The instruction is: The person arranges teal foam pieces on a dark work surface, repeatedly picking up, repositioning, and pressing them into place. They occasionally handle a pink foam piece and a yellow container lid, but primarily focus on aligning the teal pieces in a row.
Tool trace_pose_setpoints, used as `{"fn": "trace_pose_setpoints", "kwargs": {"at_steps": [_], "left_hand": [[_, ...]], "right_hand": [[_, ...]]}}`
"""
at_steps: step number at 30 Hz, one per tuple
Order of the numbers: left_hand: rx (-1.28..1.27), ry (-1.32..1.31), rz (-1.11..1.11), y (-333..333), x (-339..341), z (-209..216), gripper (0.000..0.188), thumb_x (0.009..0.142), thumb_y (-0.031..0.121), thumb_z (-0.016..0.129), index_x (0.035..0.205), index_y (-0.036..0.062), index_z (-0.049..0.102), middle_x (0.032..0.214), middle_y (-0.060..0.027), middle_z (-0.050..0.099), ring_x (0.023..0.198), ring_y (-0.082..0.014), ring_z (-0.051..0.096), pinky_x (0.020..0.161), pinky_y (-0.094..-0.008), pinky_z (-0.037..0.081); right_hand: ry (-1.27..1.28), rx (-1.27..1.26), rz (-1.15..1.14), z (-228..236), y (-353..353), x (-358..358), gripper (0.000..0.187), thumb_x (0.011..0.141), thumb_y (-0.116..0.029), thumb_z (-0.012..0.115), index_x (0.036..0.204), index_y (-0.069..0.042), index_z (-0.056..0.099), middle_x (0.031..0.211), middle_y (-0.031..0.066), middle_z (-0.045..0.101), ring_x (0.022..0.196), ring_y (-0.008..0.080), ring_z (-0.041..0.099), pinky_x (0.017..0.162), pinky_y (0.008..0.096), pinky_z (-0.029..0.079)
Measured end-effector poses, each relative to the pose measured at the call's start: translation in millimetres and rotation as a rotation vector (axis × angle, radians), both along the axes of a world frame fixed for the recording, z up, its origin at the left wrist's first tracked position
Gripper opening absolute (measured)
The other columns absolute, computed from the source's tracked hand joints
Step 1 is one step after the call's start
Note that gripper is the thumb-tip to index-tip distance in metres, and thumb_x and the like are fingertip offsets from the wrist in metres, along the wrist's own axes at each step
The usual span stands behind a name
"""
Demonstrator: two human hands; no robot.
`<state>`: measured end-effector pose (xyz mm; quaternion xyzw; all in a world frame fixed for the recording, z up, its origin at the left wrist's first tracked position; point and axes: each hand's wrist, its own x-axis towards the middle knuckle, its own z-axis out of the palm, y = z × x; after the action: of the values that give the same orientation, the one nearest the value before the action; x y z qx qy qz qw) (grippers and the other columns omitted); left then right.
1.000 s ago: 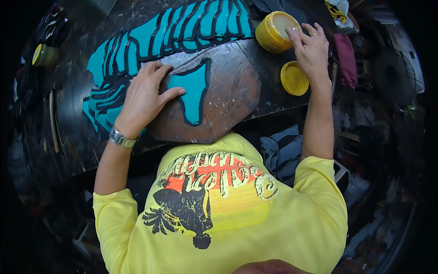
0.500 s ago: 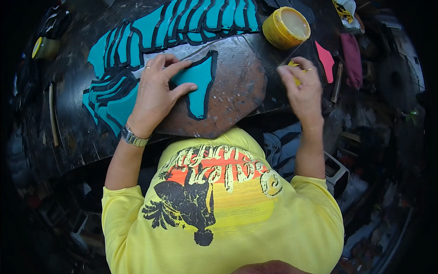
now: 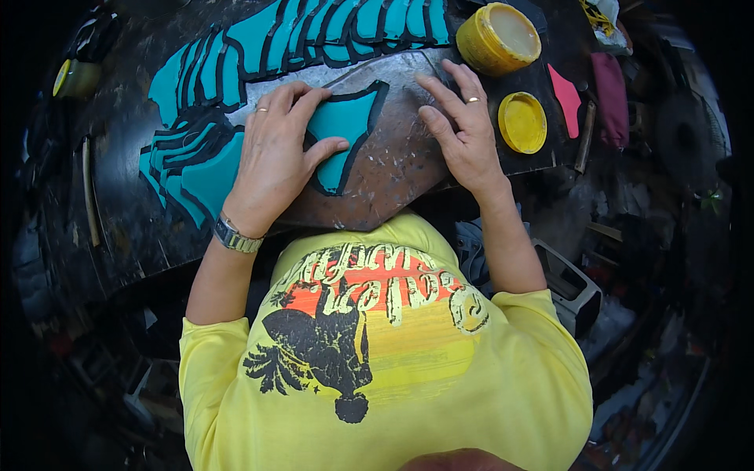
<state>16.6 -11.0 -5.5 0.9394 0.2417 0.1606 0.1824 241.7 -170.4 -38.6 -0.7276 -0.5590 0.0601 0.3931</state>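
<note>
The left hand (image 3: 279,145), loosely spread, rested its thumb on a flat turquoise piece with black edging (image 3: 345,122), which lay on a worn, brown, angular board (image 3: 400,157); the right hand (image 3: 467,141), open and empty, hovered at the board's right; just beyond stood a lidless, round, yellow tub of pale contents (image 3: 481,47); a careless right-hand sweep risked tipping the tub; a slack left thumb risked letting the piece slide.
</note>
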Motion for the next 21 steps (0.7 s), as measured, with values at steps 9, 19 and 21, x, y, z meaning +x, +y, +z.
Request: {"fn": "trace_pose_setpoints", "kwargs": {"at_steps": [9,19,21], "left_hand": [[-0.224,-0.039,-0.051,27,24,-4,0.02,0.084,0.018,0.08,0.09,0.0024,0.07,0.094,-0.0124,0.061,0.098,-0.0306,0.058,0.088,-0.0424,0.048],[-0.428,-0.037,-0.023,16,21,5,0.022,0.089,0.006,0.073,0.11,0.0027,0.069,0.089,-0.0092,0.067,0.078,-0.0218,0.063,0.073,-0.0318,0.051],[-0.411,-0.036,-0.051,16,26,5,0.02,0.09,0.005,0.072,0.109,0.0031,0.069,0.084,-0.0089,0.065,0.074,-0.0214,0.061,0.071,-0.0312,0.05]], "right_hand": [[0.099,0.122,-0.029,2,-5,5,0.038,0.095,-0.032,0.071,0.129,-0.017,0.072,0.145,0.0203,0.055,0.139,0.0404,0.043,0.116,0.0477,0.034],[0.017,0.053,0.034,2,-6,-4,0.038,0.098,-0.03,0.067,0.134,-0.017,0.07,0.152,0.0145,0.05,0.146,0.0361,0.037,0.12,0.047,0.028],[0.005,0.061,0.04,2,-4,-3,0.038,0.098,-0.03,0.067,0.134,-0.018,0.07,0.153,0.0145,0.05,0.146,0.0367,0.037,0.12,0.0472,0.028]]}}
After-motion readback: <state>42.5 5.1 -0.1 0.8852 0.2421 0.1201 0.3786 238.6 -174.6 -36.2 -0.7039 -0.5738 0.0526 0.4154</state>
